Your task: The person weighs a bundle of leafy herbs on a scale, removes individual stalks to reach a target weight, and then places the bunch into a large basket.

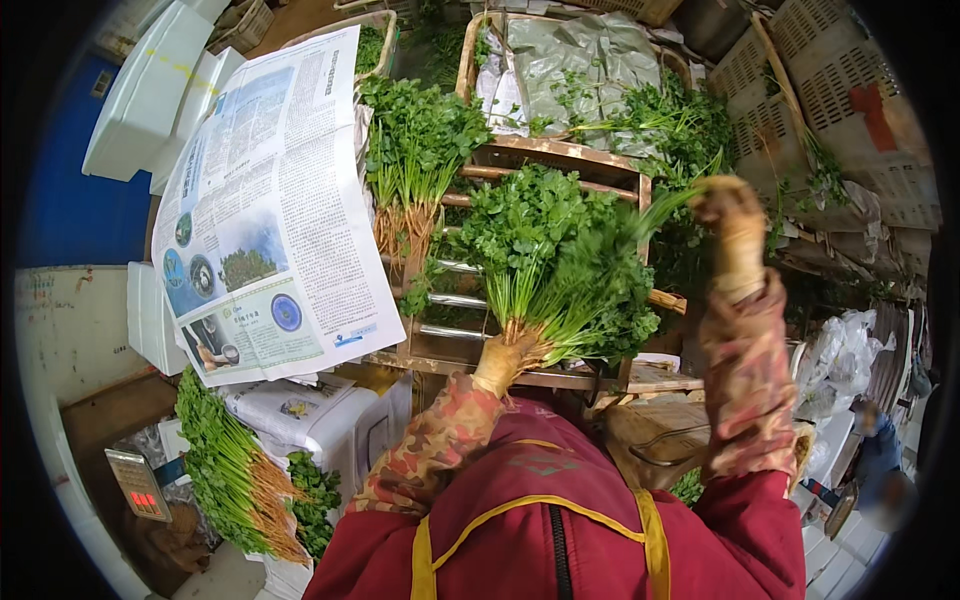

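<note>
A leafy green bunch of coriander (530, 225) lies fanned out over the slatted rack (455, 335), roots toward me. Around its root end my left hand (508, 360) is closed, keeping the stems together. To the right of the bunch my right hand (735, 215) is raised, its fingers curled and smeared by motion. A few coriander stems (665, 208) run from the bunch side up to those fingers. Both hands seem to be in pale, soiled gloves below camouflage sleeves. Another coriander bunch (415, 150), with brown roots, rests on the rack at the left.
An open newspaper (290, 200) hangs over the rack's left side. More coriander (235, 460) lies lower left, beside a scale display (138, 487). Behind the rack stands a crate covered with grey plastic sheet (575, 70). Tall perforated crates (840, 90) and clear plastic bags (840, 360) are at right.
</note>
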A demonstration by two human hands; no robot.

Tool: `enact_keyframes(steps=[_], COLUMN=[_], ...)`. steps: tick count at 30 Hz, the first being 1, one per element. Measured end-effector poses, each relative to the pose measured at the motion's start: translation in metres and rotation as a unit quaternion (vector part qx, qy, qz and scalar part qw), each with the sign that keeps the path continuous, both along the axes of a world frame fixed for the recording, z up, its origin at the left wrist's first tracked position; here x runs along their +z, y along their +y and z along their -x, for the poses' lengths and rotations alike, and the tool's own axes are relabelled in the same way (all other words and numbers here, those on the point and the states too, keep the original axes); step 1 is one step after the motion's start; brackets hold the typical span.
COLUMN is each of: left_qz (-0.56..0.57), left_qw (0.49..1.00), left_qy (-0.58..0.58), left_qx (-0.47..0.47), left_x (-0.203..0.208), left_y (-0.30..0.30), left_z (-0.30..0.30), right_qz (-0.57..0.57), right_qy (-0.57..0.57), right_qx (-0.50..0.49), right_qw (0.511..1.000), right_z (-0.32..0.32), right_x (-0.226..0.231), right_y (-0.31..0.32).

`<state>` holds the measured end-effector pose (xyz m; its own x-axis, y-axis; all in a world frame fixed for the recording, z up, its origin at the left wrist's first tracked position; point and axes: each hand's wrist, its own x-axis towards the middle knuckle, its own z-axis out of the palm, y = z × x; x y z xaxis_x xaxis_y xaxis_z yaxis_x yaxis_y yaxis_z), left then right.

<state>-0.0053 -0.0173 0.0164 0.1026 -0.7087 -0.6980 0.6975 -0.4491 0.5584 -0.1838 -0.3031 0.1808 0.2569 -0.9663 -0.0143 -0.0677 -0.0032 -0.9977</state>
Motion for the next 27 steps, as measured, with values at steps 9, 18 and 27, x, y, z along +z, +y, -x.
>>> enact_keyframes(steps=[9, 18, 27], left_qz=[0.043, 0.079, 0.076], left_qw=[0.989, 0.994, 0.996], left_qy=[-0.113, -0.058, -0.009], left_qx=[-0.086, -0.054, -0.039], left_x=[-0.003, 0.030, 0.013], left_y=[-0.002, -0.007, -0.005], left_z=[-0.003, -0.002, 0.000], right_qz=[0.401, 0.293, 0.370], right_qy=[0.372, 0.593, 0.496], right_qx=[-0.070, 0.463, 0.402], right_qw=[0.834, 0.590, 0.676], right_z=[0.042, -0.048, -0.018], right_x=[0.024, -0.060, -0.060], right_y=[-0.023, 0.115, 0.108])
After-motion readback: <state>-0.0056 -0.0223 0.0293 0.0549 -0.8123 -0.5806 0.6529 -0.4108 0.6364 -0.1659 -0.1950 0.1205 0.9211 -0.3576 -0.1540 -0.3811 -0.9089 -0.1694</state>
